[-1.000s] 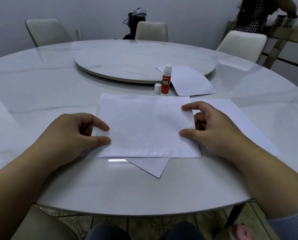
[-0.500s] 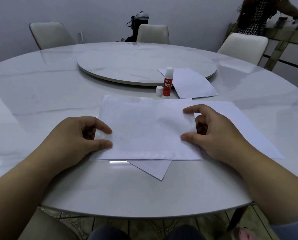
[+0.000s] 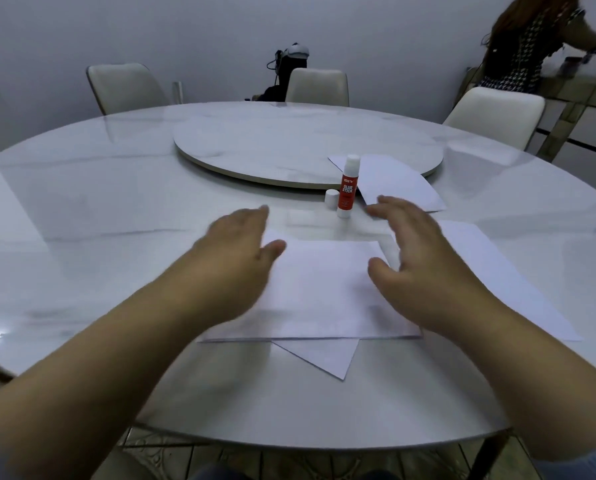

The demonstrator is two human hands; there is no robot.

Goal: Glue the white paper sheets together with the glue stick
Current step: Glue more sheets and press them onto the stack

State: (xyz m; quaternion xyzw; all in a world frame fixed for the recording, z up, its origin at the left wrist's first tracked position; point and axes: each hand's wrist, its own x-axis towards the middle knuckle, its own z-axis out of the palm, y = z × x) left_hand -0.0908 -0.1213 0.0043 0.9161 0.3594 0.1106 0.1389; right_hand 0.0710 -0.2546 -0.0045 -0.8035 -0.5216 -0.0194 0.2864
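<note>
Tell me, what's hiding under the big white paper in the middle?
Under the top sheet more white paper shows: a corner pokes out at the near edge and another sheet sticks out on the right. How these lie underneath is covered by the top sheet and both hands.

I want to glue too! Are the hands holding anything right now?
No. The left hand and right hand are open above the paper sheets, and the glue stick stands untouched.
</note>
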